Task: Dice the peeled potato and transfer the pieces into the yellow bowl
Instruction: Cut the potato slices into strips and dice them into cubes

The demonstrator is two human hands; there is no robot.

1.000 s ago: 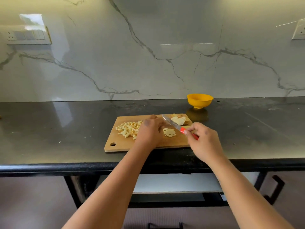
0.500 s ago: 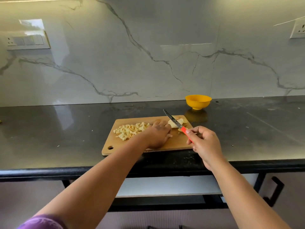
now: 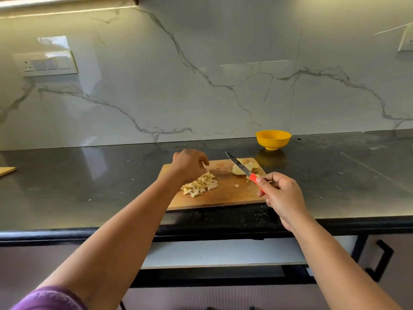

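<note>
A wooden cutting board [image 3: 225,195] lies on the dark counter near its front edge. A heap of diced potato [image 3: 201,185] sits on its left part. My left hand [image 3: 188,163] hovers just above that heap, fingers curled downward; whether they pinch a piece is unclear. Uncut potato slices [image 3: 242,170] lie at the board's far right corner. My right hand [image 3: 281,195] grips the red-handled knife [image 3: 240,166], blade raised and pointing up-left over the slices. A single dice piece [image 3: 236,185] lies mid-board. The yellow bowl [image 3: 273,139] stands empty behind the board, to the right.
A second wooden board's corner [image 3: 6,171] shows at the counter's left edge. The marble wall behind carries a switch panel [image 3: 49,63] and a socket [image 3: 406,41]. Below the counter edge is a cabinet with a black handle [image 3: 382,260].
My left hand has carried the small batch of dice from the board's middle leftward to the big heap and lifted above it. The knife stayed raised over the slices.
</note>
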